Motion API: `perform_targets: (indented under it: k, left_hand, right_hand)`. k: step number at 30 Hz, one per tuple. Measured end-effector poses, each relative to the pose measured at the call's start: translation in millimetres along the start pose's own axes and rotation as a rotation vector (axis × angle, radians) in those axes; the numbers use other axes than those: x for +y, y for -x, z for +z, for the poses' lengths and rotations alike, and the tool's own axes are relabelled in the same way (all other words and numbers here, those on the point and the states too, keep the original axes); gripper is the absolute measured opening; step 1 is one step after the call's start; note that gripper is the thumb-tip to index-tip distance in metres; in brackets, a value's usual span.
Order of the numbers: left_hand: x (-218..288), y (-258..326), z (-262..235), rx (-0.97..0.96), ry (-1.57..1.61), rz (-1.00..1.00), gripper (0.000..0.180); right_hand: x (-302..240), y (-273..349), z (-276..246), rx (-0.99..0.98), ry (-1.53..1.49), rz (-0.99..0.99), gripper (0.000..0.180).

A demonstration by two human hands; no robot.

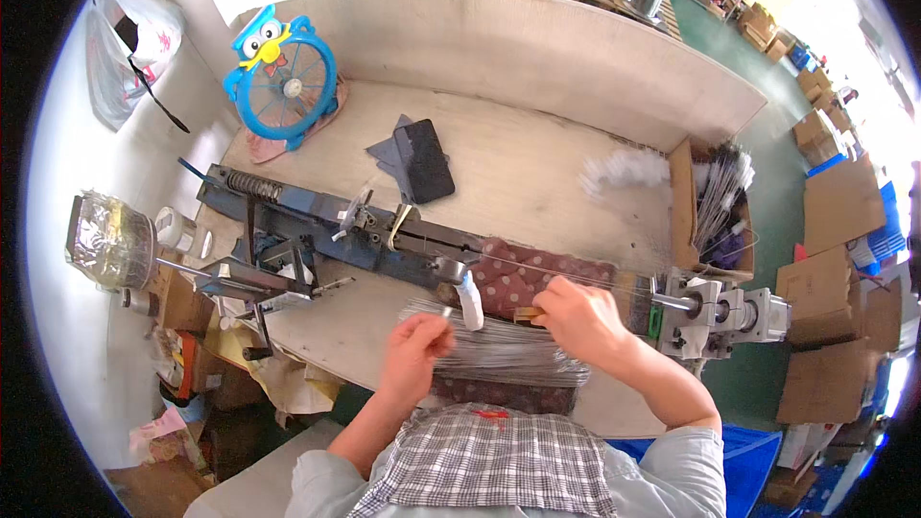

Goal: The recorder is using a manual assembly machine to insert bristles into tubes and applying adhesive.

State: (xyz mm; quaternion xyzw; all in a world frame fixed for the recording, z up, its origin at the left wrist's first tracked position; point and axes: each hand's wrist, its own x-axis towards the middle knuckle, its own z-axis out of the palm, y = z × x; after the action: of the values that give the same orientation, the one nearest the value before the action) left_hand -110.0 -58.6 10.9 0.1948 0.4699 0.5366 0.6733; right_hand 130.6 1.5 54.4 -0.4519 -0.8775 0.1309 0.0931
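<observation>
My left hand (414,353) is closed in a pinch above the left end of a bundle of thin grey wires (508,353). A small pale tip shows at its fingertips, too small to name. Past the bundle's right half, my right hand (578,318) is closed on a small yellow-brown piece (527,315); its kind cannot be made out. Between my hands a white handle (470,301) points toward me from the long blue metal fixture (331,230). Under the wires lies a dark red dotted cloth (523,269), with thin wire strands stretched above it.
A motor-like unit with a metal shaft (734,310) stands at the right. Farther back are a black phone-like slab (423,161), a blue cartoon fan (288,86) and a cardboard box of wires (683,201). A crank handle (257,353) juts out at the left.
</observation>
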Motion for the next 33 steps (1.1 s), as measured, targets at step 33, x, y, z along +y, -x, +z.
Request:
perform_targets:
  k: [33]
  left_hand:
    - [-31,-47,89,0.033,-0.052,0.203,0.017]
  right_hand:
    - [31,2,-47,0.488,-0.119,-0.101,0.014]
